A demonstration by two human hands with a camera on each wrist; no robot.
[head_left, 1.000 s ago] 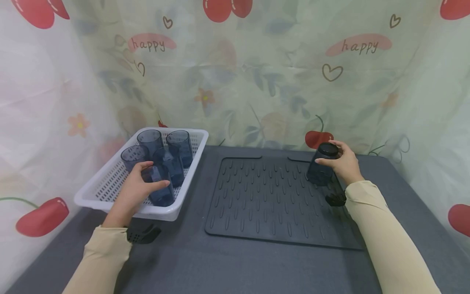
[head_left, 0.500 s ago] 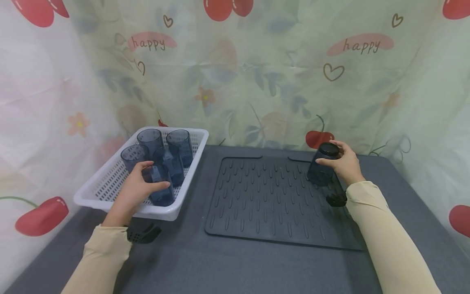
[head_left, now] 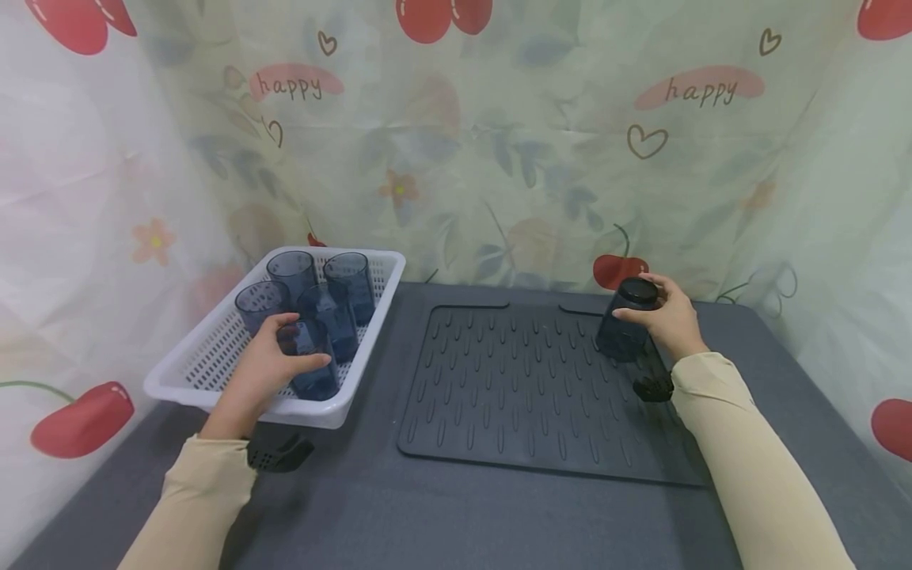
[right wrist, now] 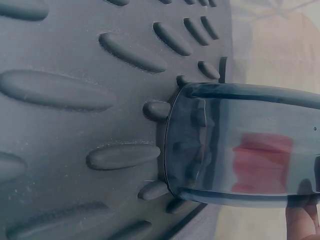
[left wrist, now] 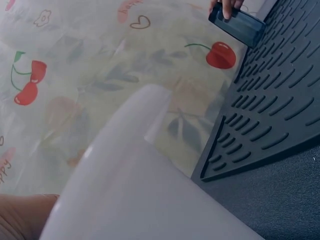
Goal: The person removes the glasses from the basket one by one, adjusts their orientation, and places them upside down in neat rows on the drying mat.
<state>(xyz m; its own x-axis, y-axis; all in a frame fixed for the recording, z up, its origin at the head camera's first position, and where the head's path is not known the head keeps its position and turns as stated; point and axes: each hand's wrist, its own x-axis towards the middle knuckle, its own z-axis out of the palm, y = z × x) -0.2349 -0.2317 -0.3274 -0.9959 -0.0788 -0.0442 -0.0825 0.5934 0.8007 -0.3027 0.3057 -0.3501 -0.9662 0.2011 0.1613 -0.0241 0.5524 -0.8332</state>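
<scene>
Right hand [head_left: 659, 317] grasps an inverted glass [head_left: 621, 336], blue-tinted, near its base, thumb on the near side, fingers round the far side. Glass is at the far right part of the dark ridged mat [head_left: 513, 388], mouth down; right wrist view shows its rim against the ridges, with a red patch of backdrop seen through the wall.

Left hand [head_left: 267, 360] is over the white basket [head_left: 171, 384], thumb and index finger spread around the near glass [head_left: 315, 376] in the basket's near right corner. Looks like a grip, but left wrist view mostly shows white plastic and part of the hand, so finger contact is hard to confirm.

Four more blue glasses in the basket: middle glass [head_left: 338, 324] just behind the near one, left glass [head_left: 260, 305], back left glass [head_left: 292, 273], back right glass [head_left: 349, 289]. Rims up on the last three.

Basket sits left of the mat, apart from it, both on a dark gray tabletop [head_left: 456, 514]. Beige sleeves [head_left: 755, 451] on both arms. Backdrop [head_left: 470, 198] is pale cloth with cherries, leaves, hearts, "happy" lettering.
</scene>
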